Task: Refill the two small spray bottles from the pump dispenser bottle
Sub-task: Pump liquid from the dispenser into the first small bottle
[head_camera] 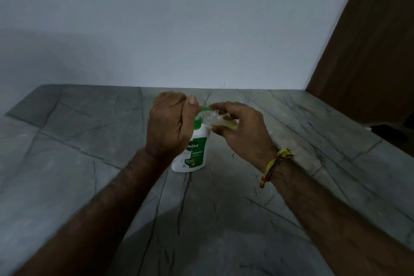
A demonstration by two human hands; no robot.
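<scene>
While the pump dispenser bottle (194,154) stands upright on the grey veined stone counter (67,152), both hands work at its top. This bottle is white plastic with a green label that reads "Dettol" and "ORIGINAL", and a green pump head whose nozzle pokes out to the right from under the left hand (169,125). That hand covers the pump from above, its fingers curled over the head and the thumb laid along the top, so it is clasping the pump. Just right of the pump, the right hand (240,129) pinches a small spray bottle (220,120) between fingers and thumb: a clear little vessel, tilted with its threaded open neck touching or nearly touching the green nozzle, and pale yellowish liquid lying in its lower part. Its spray cap cannot be seen. A yellow and dark thread band (276,164) circles the right wrist, below and right of the dispenser. Behind the dispenser rises a pale wall (179,29), and far to its right a brown wooden panel (369,51).
</scene>
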